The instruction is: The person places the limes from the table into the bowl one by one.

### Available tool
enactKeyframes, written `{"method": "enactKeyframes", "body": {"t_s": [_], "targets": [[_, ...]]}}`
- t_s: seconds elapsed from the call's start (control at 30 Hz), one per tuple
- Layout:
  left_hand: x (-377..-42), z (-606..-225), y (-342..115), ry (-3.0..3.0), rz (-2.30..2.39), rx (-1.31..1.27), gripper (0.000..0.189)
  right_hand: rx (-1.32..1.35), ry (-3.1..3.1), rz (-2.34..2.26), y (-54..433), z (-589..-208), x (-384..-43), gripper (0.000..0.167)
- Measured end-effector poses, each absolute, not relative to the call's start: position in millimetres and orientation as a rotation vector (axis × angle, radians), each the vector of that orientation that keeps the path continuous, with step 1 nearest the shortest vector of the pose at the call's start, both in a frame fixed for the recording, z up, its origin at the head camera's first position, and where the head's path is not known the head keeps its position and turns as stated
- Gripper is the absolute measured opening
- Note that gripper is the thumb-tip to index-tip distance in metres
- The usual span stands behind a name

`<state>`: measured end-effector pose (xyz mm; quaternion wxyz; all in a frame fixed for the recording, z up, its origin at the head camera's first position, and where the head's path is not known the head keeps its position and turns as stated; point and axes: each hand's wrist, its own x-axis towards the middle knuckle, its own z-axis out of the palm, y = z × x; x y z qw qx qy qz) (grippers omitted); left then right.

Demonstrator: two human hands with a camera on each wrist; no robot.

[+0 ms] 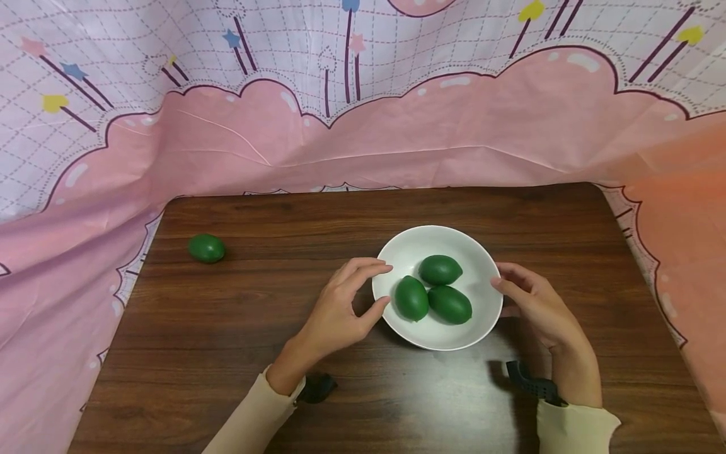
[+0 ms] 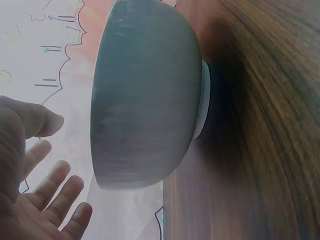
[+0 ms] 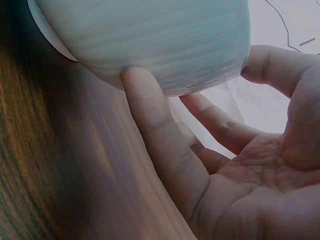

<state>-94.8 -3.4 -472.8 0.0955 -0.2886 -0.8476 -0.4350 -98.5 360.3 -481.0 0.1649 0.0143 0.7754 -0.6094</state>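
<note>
In the head view, a white bowl stands on the wooden table with three green lemon-shaped fruits inside. My right hand holds its right side, thumb over the rim and fingers against the outer wall. The right wrist view shows those fingers touching the underside of the bowl. At the opposite side, my left hand hovers with fingers spread and thumb apart. A gap shows between that hand and the bowl in the left wrist view.
One more green fruit lies alone at the table's far left. The dark wooden table ends at a pink patterned cloth hung behind and along the sides. Dark straps sit at both wrists.
</note>
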Motion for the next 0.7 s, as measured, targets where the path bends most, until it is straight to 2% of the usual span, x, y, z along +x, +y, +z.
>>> {"method": "enactKeyframes", "body": {"t_s": [0.17,0.47,0.7], "targets": [[-95,-474,-10,-2.528,-1.279,-0.814,0.048,0.037,2.204,-1.737,361,-481,-99,0.046],[-96,-477,-21,-2.573,-1.268,-0.726,0.049,0.035,2.192,-1.767,362,-483,-99,0.034],[-97,-480,-35,-2.557,-1.238,-0.67,0.05,0.04,2.169,-1.78,360,-485,-100,0.032]]}}
